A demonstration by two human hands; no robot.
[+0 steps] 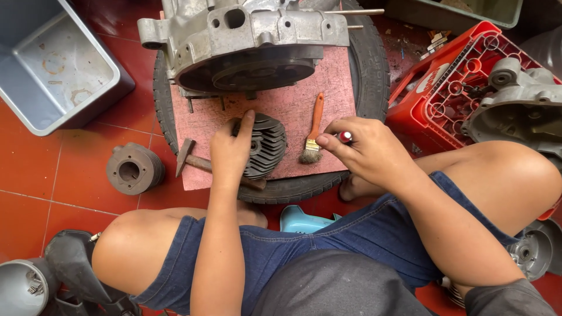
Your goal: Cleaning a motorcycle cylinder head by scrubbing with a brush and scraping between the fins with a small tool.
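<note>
The left hand grips the dark finned metal cylinder near the pink board's front edge; best kept steady while the right hand pinches a small red-tipped tool.

Finned cylinder dull dark metal; brush handle glossy orange.
</note>
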